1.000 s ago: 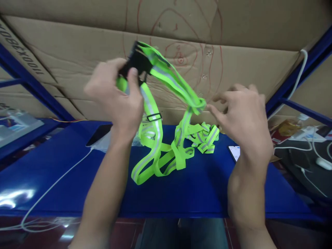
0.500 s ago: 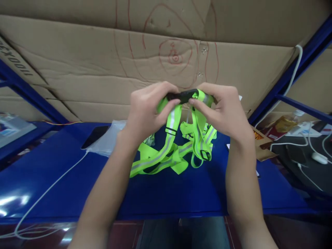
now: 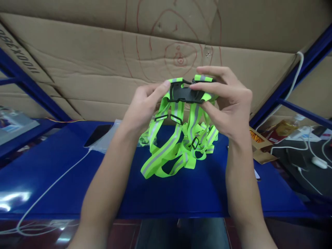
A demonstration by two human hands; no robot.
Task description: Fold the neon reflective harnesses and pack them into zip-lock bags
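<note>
A black plastic buckle point(image 3: 185, 94) is held up between my hands, its two halves joined or nearly so; I cannot tell whether it is latched. My left hand point(image 3: 146, 103) pinches the buckle's left end and the strap looped there. Around the right end, the fingers and thumb of my right hand point(image 3: 227, 100) are closed. Neon-green reflective straps point(image 3: 166, 150) with a silver stripe hang from the buckle. They bear black slide adjusters, and their lower lengths lie tangled on the blue tabletop point(image 3: 181, 197).
Left of the straps lie a dark phone point(image 3: 97, 135) and a clear plastic bag point(image 3: 107, 138), with a white cable point(image 3: 55, 185). An open cardboard box point(image 3: 261, 145) and a bottle point(image 3: 287, 126) stand right. A marked cardboard sheet point(image 3: 90, 58) rises behind.
The buckle has tilted so its broad face shows. My right hand's fingers have lifted and spread around its end, my left grip has shifted outward, and the hanging straps have moved.
</note>
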